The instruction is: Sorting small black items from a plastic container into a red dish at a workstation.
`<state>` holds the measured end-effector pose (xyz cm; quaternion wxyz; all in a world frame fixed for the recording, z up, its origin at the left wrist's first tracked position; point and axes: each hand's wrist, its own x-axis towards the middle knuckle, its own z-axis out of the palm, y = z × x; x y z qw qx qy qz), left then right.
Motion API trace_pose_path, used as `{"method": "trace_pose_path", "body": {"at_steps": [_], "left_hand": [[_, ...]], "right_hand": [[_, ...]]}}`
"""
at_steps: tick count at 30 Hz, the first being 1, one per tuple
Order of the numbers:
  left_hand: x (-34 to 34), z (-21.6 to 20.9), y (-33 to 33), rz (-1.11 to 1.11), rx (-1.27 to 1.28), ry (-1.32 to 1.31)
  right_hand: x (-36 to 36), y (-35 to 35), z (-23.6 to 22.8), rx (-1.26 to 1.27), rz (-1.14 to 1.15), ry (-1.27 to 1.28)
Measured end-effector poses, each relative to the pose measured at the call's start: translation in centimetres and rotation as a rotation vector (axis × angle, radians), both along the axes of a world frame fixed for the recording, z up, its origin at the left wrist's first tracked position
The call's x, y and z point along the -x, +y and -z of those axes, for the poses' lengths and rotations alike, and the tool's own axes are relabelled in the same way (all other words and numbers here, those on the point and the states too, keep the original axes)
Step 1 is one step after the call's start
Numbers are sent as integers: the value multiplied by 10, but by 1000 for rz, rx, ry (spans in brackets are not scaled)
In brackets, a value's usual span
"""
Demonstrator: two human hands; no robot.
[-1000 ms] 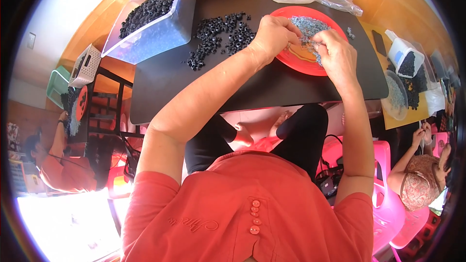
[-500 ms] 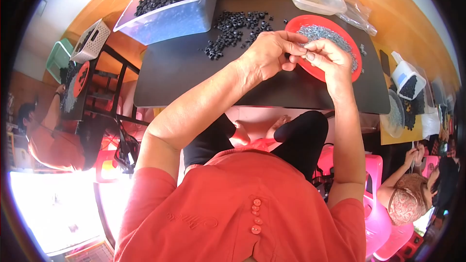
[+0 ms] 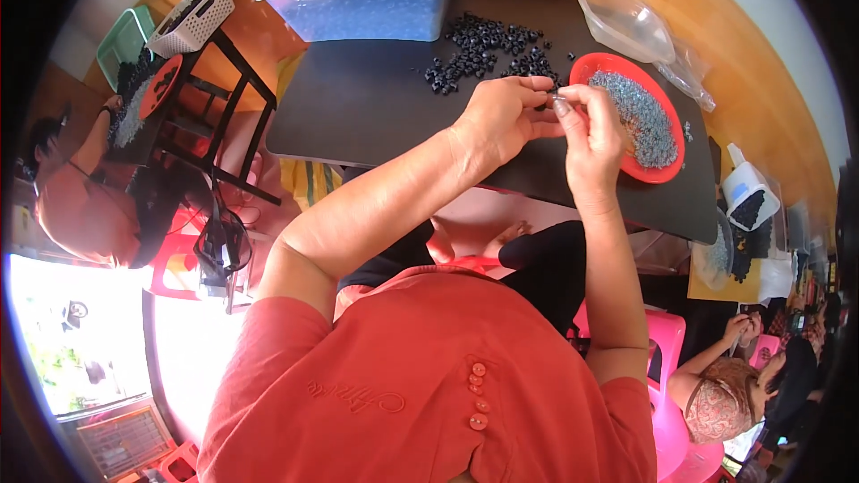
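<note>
We see a tiny item [image 3: 554, 99] at the meeting fingertips, a little above and right of the frame's centre; it is too small and too covered for us to name. The right hand [image 3: 598, 136] has thumb and forefinger pinched together on it. The left hand [image 3: 499, 116] brings its bent fingers to the same spot, but we cannot tell whether they grip it too.

Just right of the hands we find a red plate [image 3: 601, 63] holding a spread of grey-blue pieces [image 3: 646, 125]. Above the left hand, loose black pieces [image 3: 479, 49] lie scattered on the dark table [image 3: 358, 112]. At the top of the frame, a translucent tub [image 3: 367, 16] is heaped with more black pieces. Toward the upper right, we see a clear shallow container [image 3: 617, 22] with a crumpled clear bag [image 3: 687, 72] beside it.

Farther out, a white perforated basket [image 3: 197, 22] and a green basket [image 3: 121, 43] sit at upper left, above a co-worker [image 3: 85, 215]. At lower right, we see another person in a patterned head covering [image 3: 713, 407].
</note>
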<state>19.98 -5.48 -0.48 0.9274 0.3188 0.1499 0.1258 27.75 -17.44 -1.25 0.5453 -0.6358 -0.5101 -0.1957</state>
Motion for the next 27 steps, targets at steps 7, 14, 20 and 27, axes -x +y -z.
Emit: {"method": "trace_pose_path", "body": {"at_steps": [7,14,20,27], "left_hand": [[15,1,-11,-129,117,-56],[30,1,-14,-5,227,-115],[46,-5,-16,-119,-268,19],[47,9,-10,-359,-838,-121]], "right_hand": [[14,12,16,25,65,-42],[21,15,14,-4,76,-94],[26,9,8,-92,-161,600],[37,13,-8,-210,-283,883]]}}
